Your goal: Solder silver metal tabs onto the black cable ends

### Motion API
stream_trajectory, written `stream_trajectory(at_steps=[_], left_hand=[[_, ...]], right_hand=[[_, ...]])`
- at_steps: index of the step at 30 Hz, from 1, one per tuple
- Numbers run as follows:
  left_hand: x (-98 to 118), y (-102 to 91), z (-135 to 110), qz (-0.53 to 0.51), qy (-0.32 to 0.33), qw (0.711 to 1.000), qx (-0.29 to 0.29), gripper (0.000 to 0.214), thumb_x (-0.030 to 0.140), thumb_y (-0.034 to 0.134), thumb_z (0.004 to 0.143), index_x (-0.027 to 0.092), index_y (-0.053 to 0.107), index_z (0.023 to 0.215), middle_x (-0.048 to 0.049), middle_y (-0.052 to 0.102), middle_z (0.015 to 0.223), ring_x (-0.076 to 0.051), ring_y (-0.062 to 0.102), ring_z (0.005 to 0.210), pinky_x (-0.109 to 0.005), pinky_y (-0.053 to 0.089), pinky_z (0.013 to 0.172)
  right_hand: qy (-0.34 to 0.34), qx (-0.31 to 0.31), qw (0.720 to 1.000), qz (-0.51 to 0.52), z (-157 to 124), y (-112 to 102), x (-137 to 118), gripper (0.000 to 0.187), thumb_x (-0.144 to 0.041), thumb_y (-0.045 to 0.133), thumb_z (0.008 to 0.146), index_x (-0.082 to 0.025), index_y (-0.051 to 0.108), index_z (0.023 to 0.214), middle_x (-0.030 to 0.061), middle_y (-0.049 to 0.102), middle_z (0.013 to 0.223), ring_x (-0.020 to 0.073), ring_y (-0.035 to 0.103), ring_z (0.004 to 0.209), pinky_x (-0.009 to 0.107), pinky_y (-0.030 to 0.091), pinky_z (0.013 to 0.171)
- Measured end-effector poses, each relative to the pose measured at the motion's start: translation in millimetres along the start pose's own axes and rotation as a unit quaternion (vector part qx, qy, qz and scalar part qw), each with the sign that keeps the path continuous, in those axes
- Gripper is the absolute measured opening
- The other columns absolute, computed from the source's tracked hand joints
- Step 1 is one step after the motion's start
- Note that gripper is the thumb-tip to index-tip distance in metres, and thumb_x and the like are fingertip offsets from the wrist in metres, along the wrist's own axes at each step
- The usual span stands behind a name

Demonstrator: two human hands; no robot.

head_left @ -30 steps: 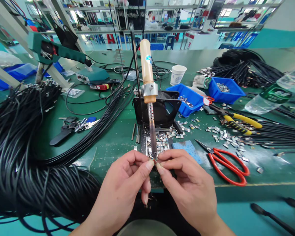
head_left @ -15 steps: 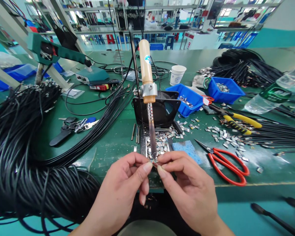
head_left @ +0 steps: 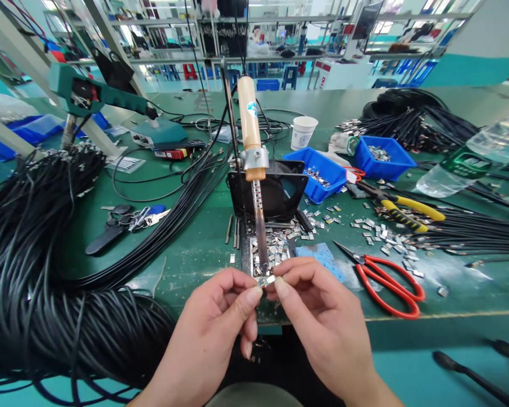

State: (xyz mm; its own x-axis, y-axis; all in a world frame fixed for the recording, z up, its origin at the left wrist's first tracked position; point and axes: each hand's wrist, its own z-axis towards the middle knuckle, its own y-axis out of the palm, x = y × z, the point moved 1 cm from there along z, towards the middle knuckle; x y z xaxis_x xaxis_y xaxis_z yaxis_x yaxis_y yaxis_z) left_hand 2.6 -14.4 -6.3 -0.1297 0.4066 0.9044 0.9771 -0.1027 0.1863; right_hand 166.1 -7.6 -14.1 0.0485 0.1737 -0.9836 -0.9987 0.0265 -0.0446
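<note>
- Pinched at the fingertips of the right hand (head_left: 328, 319) is a small silver piece (head_left: 271, 279), its bright face uppermost.
- Thumb and forefinger of the left hand (head_left: 220, 322) close on a tiny part right beside it; the fingers hide most of that, so I cannot tell whether the two touch.
- Just above both sits the lower end of the clamped soldering iron (head_left: 255, 169); contact is too small to judge. Best to steady one hand against the other and hold skin clear of the barrel.
- Loose metal pieces (head_left: 277, 249) lie beneath and behind the iron, so a dropped part would probably be hard to pick out.
- Blue sponge (head_left: 320, 257) and red-handled snips (head_left: 365, 264) lie to the right.
</note>
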Motion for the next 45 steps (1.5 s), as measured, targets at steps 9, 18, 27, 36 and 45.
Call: stream_trajectory(at_steps=[9, 18, 27, 36, 45], left_hand=[[0, 3.4, 0, -0.016, 0.011, 1.0, -0.009, 0.022, 0.036, 0.069, 0.098, 0.017, 0.065, 0.087, 0.0008, 0.066, 0.064, -0.01, 0.052, 0.051, -0.019, 0.045, 0.049], [2, 9.1, 5, -0.056, 0.02, 0.998, 0.016, 0.019, 0.029, 0.068, 0.096, 0.018, 0.063, 0.082, 0.0023, 0.063, 0.061, -0.01, 0.053, 0.051, -0.02, 0.045, 0.051], [2, 10.1, 7, -0.072, 0.031, 0.997, 0.014, 0.018, 0.027, 0.07, 0.096, 0.018, 0.062, 0.082, 0.002, 0.065, 0.064, -0.011, 0.054, 0.054, -0.019, 0.047, 0.05], [0, 10.7, 8, -0.062, 0.037, 0.997, 0.019, 0.017, 0.024, 0.068, 0.097, 0.018, 0.063, 0.083, 0.003, 0.065, 0.065, -0.009, 0.054, 0.054, -0.017, 0.047, 0.051], [1, 11.5, 9, -0.051, 0.049, 0.997, 0.018, 0.018, 0.023, 0.067, 0.099, 0.018, 0.063, 0.082, 0.0035, 0.064, 0.065, -0.01, 0.054, 0.056, -0.017, 0.048, 0.051]], right_hand=[[0.136, -0.043, 0.986, 0.084, 1, 8, 0, 0.022, -0.036, 0.07, 0.097, -0.02, 0.061, 0.085, 0.0003, 0.073, 0.066, 0.0129, 0.069, 0.055, 0.022, 0.059, 0.054], [0.153, -0.016, 0.978, 0.139, 3, 15, -1, 0.024, -0.037, 0.076, 0.094, -0.019, 0.063, 0.084, 0.0, 0.072, 0.064, 0.0116, 0.069, 0.055, 0.021, 0.06, 0.054], [0.135, -0.013, 0.977, 0.165, 6, 16, -2, 0.024, -0.034, 0.076, 0.094, -0.019, 0.062, 0.081, -0.0014, 0.071, 0.063, 0.01, 0.068, 0.053, 0.019, 0.06, 0.053], [0.106, -0.002, 0.984, 0.144, 6, 15, 2, 0.019, -0.031, 0.075, 0.095, -0.02, 0.063, 0.084, -0.0013, 0.071, 0.068, 0.0105, 0.068, 0.057, 0.021, 0.061, 0.056], [0.109, -0.005, 0.98, 0.164, 5, 14, 1, 0.018, -0.029, 0.073, 0.096, -0.019, 0.063, 0.086, -0.0014, 0.072, 0.069, 0.0095, 0.069, 0.057, 0.019, 0.06, 0.057]])
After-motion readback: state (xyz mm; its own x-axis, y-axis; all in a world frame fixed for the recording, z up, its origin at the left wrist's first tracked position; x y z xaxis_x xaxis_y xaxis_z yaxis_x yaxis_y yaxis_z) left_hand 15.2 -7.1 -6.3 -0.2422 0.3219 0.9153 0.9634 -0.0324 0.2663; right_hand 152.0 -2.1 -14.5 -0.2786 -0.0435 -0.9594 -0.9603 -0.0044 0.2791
